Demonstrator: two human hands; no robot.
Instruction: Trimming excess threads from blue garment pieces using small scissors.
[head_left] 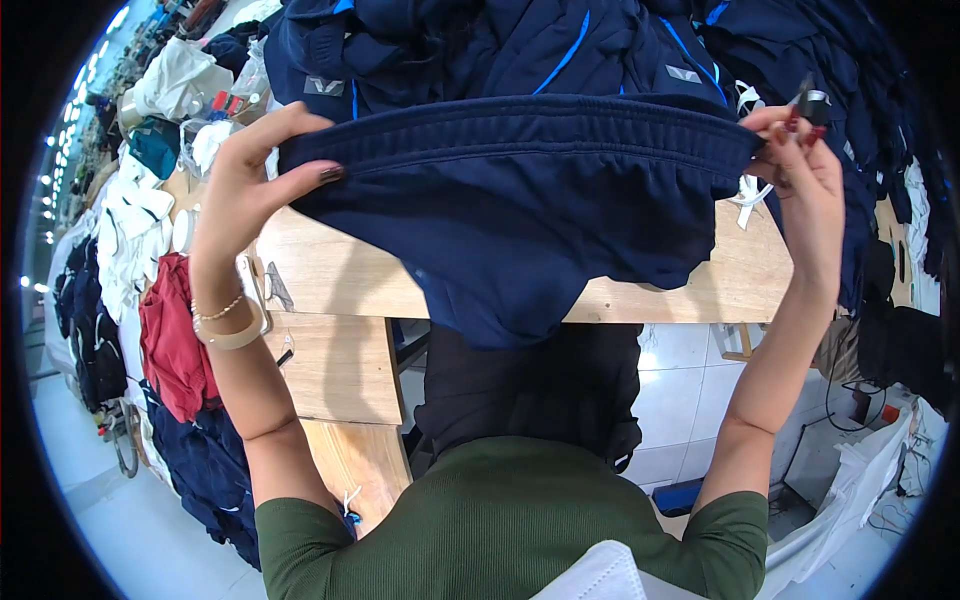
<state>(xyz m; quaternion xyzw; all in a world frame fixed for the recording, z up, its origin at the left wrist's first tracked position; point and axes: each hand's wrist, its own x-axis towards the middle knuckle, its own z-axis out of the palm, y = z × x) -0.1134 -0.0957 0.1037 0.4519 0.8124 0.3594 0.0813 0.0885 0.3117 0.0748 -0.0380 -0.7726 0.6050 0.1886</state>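
A pair of navy elastic-waist trousers point(480, 220) is stretched sideways over the near edge of the table, its gathered waistband running across the top. At the waistband's left end, my left hand point(250, 180) pinches the cloth between thumb and fingers. The other end is gripped by my right hand point(800, 170). Also in that hand is a small blurred tool point(812, 103) with a dark tip, probably thread snips. Below the band the cloth hangs in loose folds past the table edge, above my lap.
Navy garments with bright blue piping point(560, 50) are heaped along the far side of the wooden table point(340, 270). White cloth point(130, 220) and a red garment point(175, 340) lie at the left. White cords point(750, 190) rest near my right hand.
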